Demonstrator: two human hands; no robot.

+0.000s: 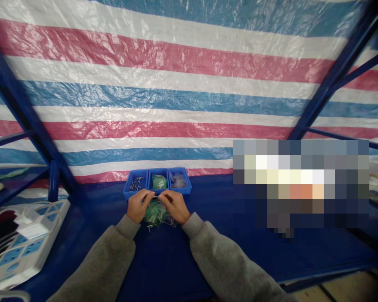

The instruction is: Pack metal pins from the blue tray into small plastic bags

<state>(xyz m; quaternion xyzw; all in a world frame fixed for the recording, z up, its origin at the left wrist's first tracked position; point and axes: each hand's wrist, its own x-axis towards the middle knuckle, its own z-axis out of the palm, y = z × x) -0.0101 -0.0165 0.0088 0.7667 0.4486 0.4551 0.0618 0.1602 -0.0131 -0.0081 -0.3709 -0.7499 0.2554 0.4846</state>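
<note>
My left hand [140,204] and my right hand [175,205] meet fingertip to fingertip, each closed in a pinch. Between them is a small thin pale piece [156,196], too small to name. Below the fingers lies a loose pile of small green and clear plastic pieces [157,214], with thin metal-looking pins among them. Just beyond my hands stand three joined blue bins. Several metal pins lie in the left bin [126,192], small green pieces fill part of the middle bin [149,184], and clear plastic bits are in the right bin [189,187].
A dark blue tabletop [170,268] lies under everything. White power strips [47,247] with plugs and cables are at the left. Blue metal posts [28,109] rise on both sides before a striped plastic sheet [176,100]. A pixelated area [299,184] hides the right side.
</note>
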